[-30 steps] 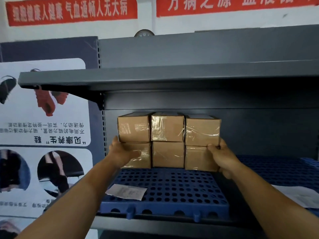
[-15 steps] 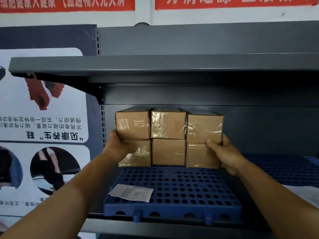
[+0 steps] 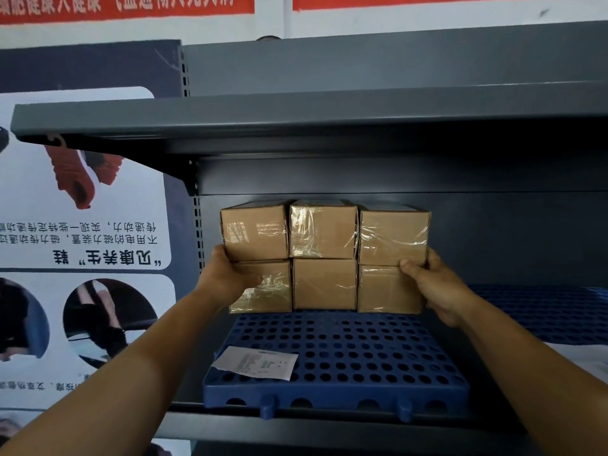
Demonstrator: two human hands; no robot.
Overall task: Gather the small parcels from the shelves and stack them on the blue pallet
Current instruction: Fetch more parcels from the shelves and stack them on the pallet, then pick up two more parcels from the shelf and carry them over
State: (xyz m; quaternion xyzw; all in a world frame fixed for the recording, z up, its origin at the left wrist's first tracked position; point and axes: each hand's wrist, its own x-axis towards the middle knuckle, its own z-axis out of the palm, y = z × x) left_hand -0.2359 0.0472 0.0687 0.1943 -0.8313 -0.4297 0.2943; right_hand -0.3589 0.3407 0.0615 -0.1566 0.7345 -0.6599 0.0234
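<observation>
The big gray shelf (image 3: 296, 120) hangs at 12 o'clock. Under it, at 6 o'clock, lies the blue pallet (image 3: 335, 353), full of round holes. More blue pallet (image 3: 543, 311) shows at 3 o'clock.

The boxes (image 3: 324, 255) sit at the far end of the pallet, in the middle of what I see. There are six, three on the bottom and three on top, all touching. Shiny clear wrap is on them.

My left hand (image 3: 227, 278) presses the left side of the block, where the top and bottom boxes meet. My thumb bends onto the front. My right hand (image 3: 437, 284) grips the right side the same way. Both hands squeeze the block from its two ends.

I think this is the stacking step. The boxes look set down. I may need to push them straight, then let go gently so none tip.

A white paper (image 3: 256, 363) lies on the pallet at 7 o'clock, near the front edge.

Compared with half a second ago, my hands are in the same spots on the boxes. The boxes have not shifted on the pallet. My head has come a little closer.
</observation>
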